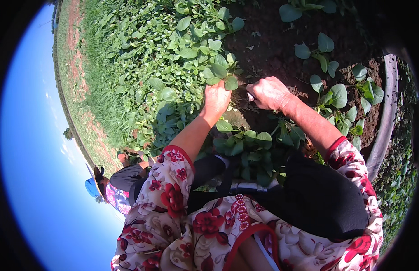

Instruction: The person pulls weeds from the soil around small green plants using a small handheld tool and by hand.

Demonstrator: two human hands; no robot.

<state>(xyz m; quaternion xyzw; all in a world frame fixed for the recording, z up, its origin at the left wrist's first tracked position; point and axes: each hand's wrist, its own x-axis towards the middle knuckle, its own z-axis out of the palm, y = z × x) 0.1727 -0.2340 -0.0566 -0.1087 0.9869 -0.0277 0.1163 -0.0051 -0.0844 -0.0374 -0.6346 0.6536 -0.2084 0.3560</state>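
My left hand [217, 95] is down among low green plants, its fingers closed around the base of a leafy plant [219, 69]. Just to its right, my right hand [267, 93] is in a fist over dark soil [263, 61]. A short pale end of something, perhaps a tool handle, shows at the underside of that fist; the rest of it is hidden. Thin roots or dry stems lie between the two hands. Dense small-leaved weeds [138, 64] grow to the left of my left hand.
Broad-leaved seedlings [338, 96] stand in the soil at the right, with more [250, 137] close before my knees. A pale pipe or hose [387, 111] curves along the right edge. At the left, a person in a blue hat [91, 187] crouches near the plants.
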